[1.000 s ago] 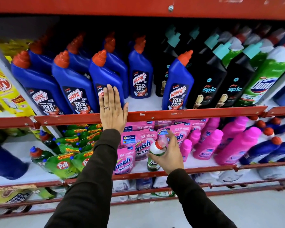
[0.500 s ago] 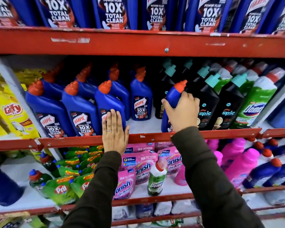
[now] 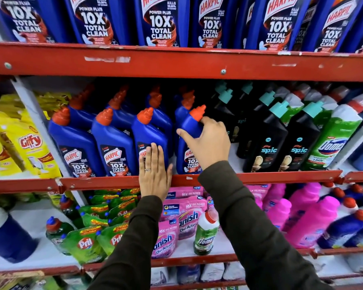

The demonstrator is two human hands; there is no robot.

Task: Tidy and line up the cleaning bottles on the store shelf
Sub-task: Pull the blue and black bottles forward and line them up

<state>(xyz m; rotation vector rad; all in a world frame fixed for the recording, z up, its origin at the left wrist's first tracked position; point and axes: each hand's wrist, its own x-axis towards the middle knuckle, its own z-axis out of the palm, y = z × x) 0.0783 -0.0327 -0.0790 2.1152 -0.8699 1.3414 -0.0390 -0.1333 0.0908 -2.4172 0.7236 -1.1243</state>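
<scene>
On the middle shelf (image 3: 281, 177) blue Harpic bottles with orange caps stand in a front row. My right hand (image 3: 208, 141) grips the shoulder of the rightmost blue Harpic bottle (image 3: 190, 130), which stands just right of the row. My left hand (image 3: 154, 172) lies flat, fingers together, against the front of the neighbouring Harpic bottle (image 3: 149, 132) and the red shelf rail. A small green Domex bottle (image 3: 205, 233) stands alone on the lower shelf among pink Vanish pouches.
Black Spic bottles (image 3: 272, 139) and green Domex bottles (image 3: 335, 139) fill the shelf to the right. Yellow Giffy pouches (image 3: 29, 147) sit left of a divider. Large Harpic bottles (image 3: 159, 21) line the top shelf. Pink bottles (image 3: 310, 218) and Pril pouches (image 3: 86, 241) are below.
My right hand let go of the small Domex bottle on the lower shelf, rose to the middle shelf and took the rightmost Harpic bottle, shifting it left toward the row. The left hand stayed.
</scene>
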